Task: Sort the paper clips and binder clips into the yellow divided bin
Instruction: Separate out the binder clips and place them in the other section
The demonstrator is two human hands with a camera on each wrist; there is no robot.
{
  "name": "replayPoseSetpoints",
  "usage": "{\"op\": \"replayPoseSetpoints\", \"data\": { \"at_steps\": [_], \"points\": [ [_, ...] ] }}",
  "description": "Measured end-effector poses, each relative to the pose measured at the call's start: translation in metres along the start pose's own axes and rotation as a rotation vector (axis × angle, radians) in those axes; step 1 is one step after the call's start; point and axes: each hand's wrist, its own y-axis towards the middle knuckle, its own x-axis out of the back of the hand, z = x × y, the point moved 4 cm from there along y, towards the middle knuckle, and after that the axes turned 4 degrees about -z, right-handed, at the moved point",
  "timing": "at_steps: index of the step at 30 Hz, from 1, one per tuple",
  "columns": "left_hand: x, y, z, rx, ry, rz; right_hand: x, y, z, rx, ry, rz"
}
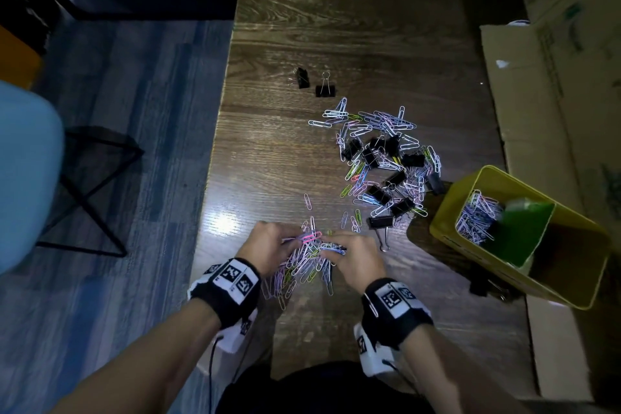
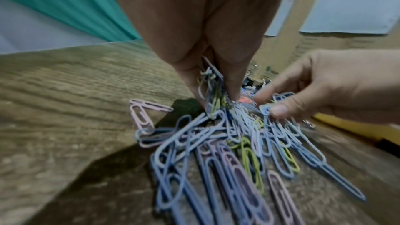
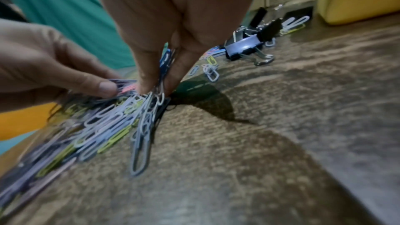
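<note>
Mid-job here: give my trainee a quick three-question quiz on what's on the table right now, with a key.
1. True or false: the left hand and right hand both pinch paper clips from the near pile.
2. What already lies in the yellow divided bin? A) binder clips only B) paper clips C) nothing
3. Fill in: the two binder clips lying apart at the far end are coloured ____.

Key: 1 true; 2 B; 3 black
</note>
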Motion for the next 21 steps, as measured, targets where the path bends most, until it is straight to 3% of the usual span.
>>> {"op": "replayPoseSetpoints", "data": {
  "at_steps": [4, 11, 16, 21],
  "points": [
    [0.008, 0.004, 0.008, 0.181, -0.148, -0.019, 0.013, 0.0, -0.011, -0.115, 0.187, -0.076],
    [0.018, 0.007, 0.017, 0.343, -0.583, -0.128, 0.044, -0.006, -0.014, -0.112, 0.544, -0.153],
    [0.035, 0.004, -0.018, 0.325, -0.856, -0.136, 0.09, -0.022, -0.01, -0.092, 0.71, -0.216],
    [0.04, 0.017, -0.094, 0.217, -1.049, 0.015, 0.149, -0.048, -0.028, -0.07, 0.741, -0.346]
  ]
}}
